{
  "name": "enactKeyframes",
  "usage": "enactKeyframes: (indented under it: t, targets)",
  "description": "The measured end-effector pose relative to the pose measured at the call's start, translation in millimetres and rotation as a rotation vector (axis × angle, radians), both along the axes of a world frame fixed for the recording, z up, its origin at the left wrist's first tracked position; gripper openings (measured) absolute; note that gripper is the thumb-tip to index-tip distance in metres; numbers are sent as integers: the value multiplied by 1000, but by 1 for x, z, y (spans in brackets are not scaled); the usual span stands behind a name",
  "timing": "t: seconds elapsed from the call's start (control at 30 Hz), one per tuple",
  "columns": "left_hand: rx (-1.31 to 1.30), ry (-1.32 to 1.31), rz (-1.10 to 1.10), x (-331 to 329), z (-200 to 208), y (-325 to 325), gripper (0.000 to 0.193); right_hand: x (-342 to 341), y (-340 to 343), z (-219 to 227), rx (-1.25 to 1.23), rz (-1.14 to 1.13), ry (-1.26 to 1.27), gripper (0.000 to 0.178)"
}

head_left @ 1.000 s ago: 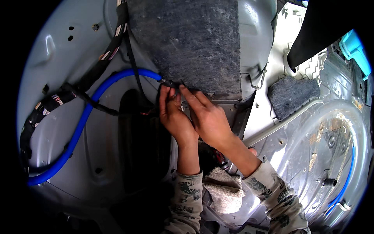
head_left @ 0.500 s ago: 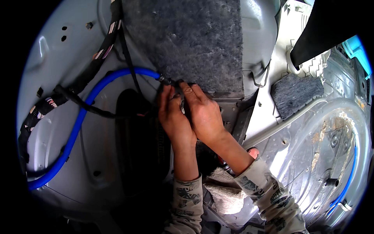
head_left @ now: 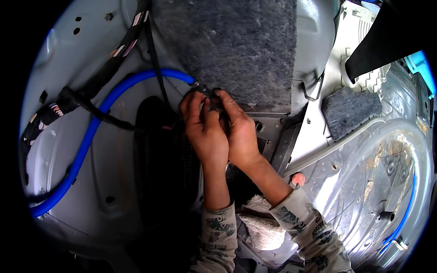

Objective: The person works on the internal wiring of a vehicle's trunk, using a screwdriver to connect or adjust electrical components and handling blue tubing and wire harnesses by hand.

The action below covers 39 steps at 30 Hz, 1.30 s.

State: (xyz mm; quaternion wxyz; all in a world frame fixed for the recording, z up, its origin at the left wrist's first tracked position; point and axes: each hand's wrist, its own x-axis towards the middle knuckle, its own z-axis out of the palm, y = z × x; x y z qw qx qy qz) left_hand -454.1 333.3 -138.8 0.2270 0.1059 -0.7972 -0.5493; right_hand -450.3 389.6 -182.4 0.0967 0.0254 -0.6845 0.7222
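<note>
Body panel (head_left: 107, 157): grey metal, left of the grip; two dark holes towards its upper left
Felt sheet (head_left: 232, 45): dark grey, broad, above the grip
Metal floor (head_left: 348, 195): well right of the grip, scuffed, with brownish patches
Trim piece (head_left: 314, 111): white, upper right of the grip
Light: glare on metal lower right of the grip; deep shadow lower left

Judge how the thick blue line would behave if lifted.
The thick blue line is probably springy, not floppy: it holds a broad arch. Its smooth surface might feel slippery. The narrow black strand crossing it might hinder lifting.
</note>
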Motion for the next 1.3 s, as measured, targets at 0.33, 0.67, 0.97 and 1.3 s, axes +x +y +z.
enactKeyframes:
  t: [0.33, 0.67, 0.97, 1.3]
  targets:
    - [557, -12, 163, 3, 16, 12, 43, -1, 25, 32, 246, 92, 113, 56]
    - [606, -112, 121, 5, 20, 8, 46, 3, 20, 34, 153, 152, 86, 59]
    - [509, -120, 98, 2, 21, 3, 43, 5, 21, 37, 24, 186, 31, 65]
    - [524, 122, 166, 5, -18, 10, 45, 17, 50, 24, 154, 360, -89, 65]
